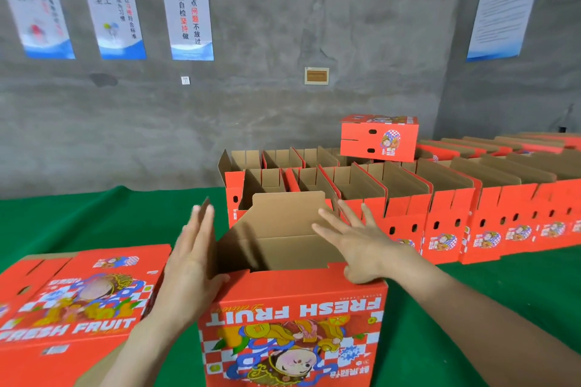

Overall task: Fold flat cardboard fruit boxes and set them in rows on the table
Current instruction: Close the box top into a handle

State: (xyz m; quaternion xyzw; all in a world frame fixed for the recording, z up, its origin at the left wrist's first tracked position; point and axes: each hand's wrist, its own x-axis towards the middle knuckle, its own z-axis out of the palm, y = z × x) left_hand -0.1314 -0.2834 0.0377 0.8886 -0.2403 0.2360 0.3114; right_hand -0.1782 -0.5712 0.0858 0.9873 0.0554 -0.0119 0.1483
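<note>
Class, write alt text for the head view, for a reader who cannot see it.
The left hand and right hand touch the side flaps of a half-folded red fruit box on a green table. Folded boxes stand in rows behind.

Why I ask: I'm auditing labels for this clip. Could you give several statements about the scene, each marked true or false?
The front box stands open at the top. True.
The left hand holds a tape roll. False: its straight fingers press the box's side flap.
A closed box sits atop the rows of open boxes. True.
The tablecloth is blue. False: it is green.
</note>
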